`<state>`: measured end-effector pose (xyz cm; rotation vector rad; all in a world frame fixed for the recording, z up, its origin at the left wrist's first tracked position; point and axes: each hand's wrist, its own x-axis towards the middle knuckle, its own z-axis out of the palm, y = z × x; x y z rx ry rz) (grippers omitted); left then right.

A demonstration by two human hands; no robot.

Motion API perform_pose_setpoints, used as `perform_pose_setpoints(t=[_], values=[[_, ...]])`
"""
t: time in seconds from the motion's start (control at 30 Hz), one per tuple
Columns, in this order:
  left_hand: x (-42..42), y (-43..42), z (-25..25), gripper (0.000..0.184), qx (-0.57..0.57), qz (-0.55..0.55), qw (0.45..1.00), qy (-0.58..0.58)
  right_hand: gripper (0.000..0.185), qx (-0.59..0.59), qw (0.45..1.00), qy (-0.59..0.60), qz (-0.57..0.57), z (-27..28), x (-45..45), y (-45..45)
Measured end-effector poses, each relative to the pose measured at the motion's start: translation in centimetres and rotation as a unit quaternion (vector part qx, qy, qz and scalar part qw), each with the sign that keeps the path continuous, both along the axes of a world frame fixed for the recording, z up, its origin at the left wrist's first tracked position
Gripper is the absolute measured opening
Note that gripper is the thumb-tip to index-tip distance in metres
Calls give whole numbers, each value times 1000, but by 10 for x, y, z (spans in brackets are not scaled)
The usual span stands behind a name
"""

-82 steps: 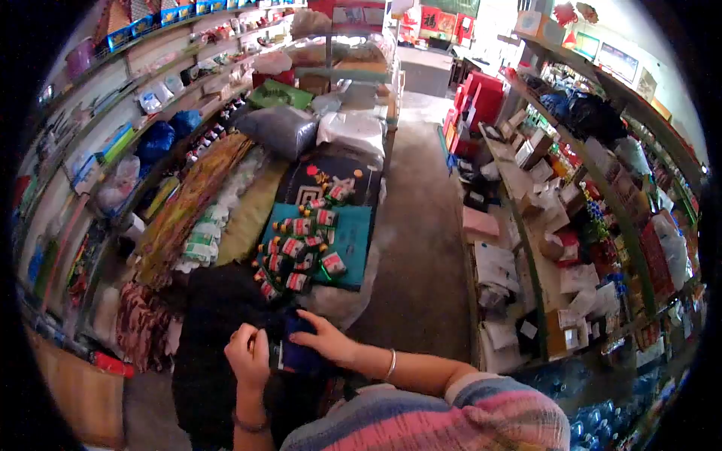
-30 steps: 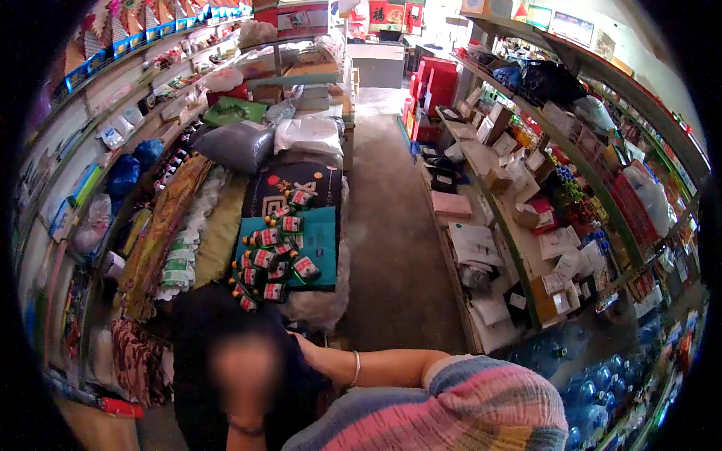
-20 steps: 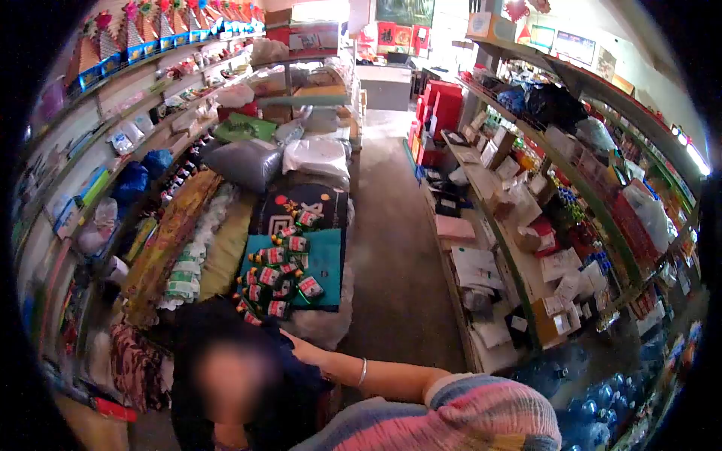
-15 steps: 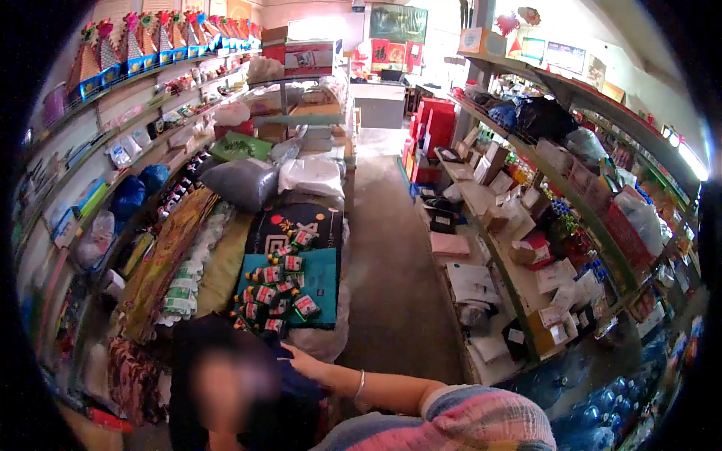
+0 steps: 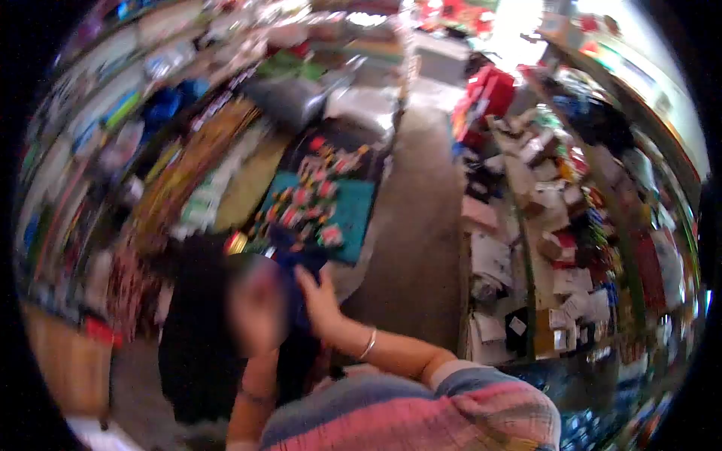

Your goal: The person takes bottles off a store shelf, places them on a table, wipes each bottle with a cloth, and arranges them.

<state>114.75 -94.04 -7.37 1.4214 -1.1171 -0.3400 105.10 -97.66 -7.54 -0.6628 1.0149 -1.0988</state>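
Observation:
My right hand (image 5: 322,304), with a silver bangle at the wrist, closes on a dark blue cloth (image 5: 295,270). My left hand (image 5: 259,316) is beside it, lower left; its fingers are smeared by blur, so what it holds is unclear. A round red-and-yellow end of something (image 5: 236,242) pokes out just above my left hand. A large black cloth or bag (image 5: 197,323) hangs around and left of my left hand. Beyond my hands, several dark bottles (image 5: 331,234) with red-and-white labels lie in a heap on a teal cloth (image 5: 353,214).
Stacked goods and a grey bag (image 5: 286,101) lie on the left-hand display beside rolled sheets (image 5: 188,169). An aisle floor (image 5: 417,218) runs away from me. Crowded shelves with boxes (image 5: 553,207) stand right. A wooden panel (image 5: 68,357) is at lower left.
The view has tipped down and turned, with motion blur. My left forearm has come into view. My right hand shows higher, on the dark blue cloth. The red-and-yellow end has appeared.

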Motion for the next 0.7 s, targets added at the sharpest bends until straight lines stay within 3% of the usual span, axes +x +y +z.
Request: perform_pose_setpoints(t=[0.03,0.1,0.13,0.17,0.23,0.27,0.37,0.4,0.43,0.5,0.53,0.63,0.7], values=[[3,2,0,24,34,12,999,-35,56,-92,996,-7,12,-8,-5,0],[6,8,6,19,65,-10,998,6,42,-86,994,-41,47,-21,-6,-3],[6,5,3,21,61,-13,986,153,42,-131,986,-71,75,-17,-5,-4],[8,5,-3,20,28,-25,977,212,42,-178,974,-100,96,-14,-6,-5],[11,5,-7,20,-46,-61,943,324,44,-275,953,-10,123,-17,-10,-12],[15,6,-4,24,-35,-88,943,320,48,-290,946,-10,142,-15,-14,-14],[22,12,13,30,-41,-143,925,349,47,-303,933,26,193,-12,-27,-24],[24,13,13,30,-41,-141,921,360,45,-298,943,34,144,-12,-26,-28],[27,15,12,31,-43,-140,917,371,48,-181,975,5,127,-9,-31,-32],[34,17,16,32,-37,-142,898,415,50,-118,981,-109,110,11,-38,-39],[33,21,17,32,-24,-151,880,449,51,-153,957,-198,146,34,-38,-37],[27,29,7,35,17,-282,805,522,57,-287,902,-45,319,28,-51,-63],[18,32,3,34,59,-326,772,542,62,-505,783,42,361,67,-41,-64]])
